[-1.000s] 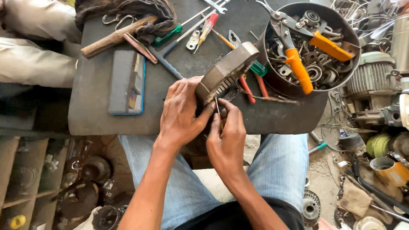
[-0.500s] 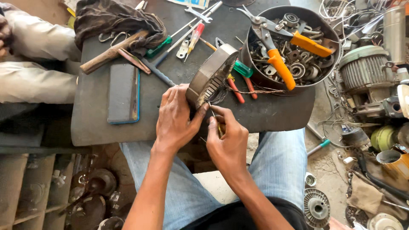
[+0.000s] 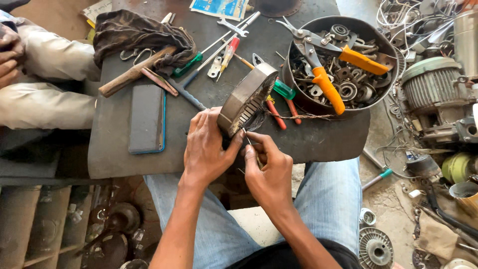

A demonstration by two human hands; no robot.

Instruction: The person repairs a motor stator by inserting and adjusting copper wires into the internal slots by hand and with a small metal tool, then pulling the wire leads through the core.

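Both hands meet at the desk edge: left hand (image 3: 206, 149) grips the tilted stator ring (image 3: 247, 99); right hand (image 3: 266, 172), just below it, pinches a thin tool (image 3: 251, 147).

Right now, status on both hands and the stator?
Left hand grips stator ring, tilted at table edge. Right hand pinches thin tool at its windings. Nothing blocking.

A dark, flat metal worktable (image 3: 149, 164) stood over a dusty concrete floor (image 3: 393, 194) in bright daylight. Rusty wooden shelves (image 3: 45, 224) were below it on the left side.
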